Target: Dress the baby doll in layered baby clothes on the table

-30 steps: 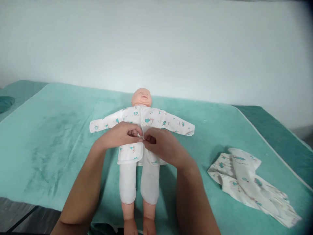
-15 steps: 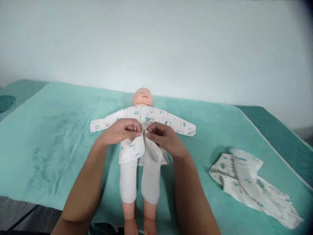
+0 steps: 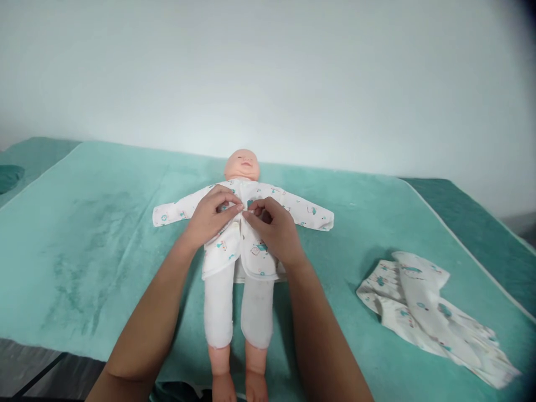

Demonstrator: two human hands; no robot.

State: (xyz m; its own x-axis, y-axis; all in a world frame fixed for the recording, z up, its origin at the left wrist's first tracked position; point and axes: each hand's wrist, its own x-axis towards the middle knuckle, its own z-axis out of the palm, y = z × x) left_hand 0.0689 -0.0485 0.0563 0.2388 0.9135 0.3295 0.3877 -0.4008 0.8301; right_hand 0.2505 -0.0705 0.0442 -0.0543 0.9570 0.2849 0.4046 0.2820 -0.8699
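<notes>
A baby doll [image 3: 242, 164] lies on its back, head away from me, arms spread and white cloth legs towards me. It wears a white baby jacket [image 3: 221, 254] with small teal prints, whose front edges meet over the chest and part a little at the hem. My left hand [image 3: 215, 215] pinches the jacket's left front edge at mid-chest. Close beside it, my right hand [image 3: 272, 226] pinches the other edge, thumb and forefinger together. The fingertips almost touch; any fastener between them is too small to make out.
To the right lies a crumpled printed baby garment [image 3: 422, 304]. A teal blanket [image 3: 104, 251] covers the table, over a darker green cloth [image 3: 473, 223]. Behind the table rises a pale wall [image 3: 268, 72]. Grey floor [image 3: 58, 371] shows at the lower left.
Both my hands have moved up the jacket front towards the chest. The right front flap, which was folded back, now lies flat with its printed side up.
</notes>
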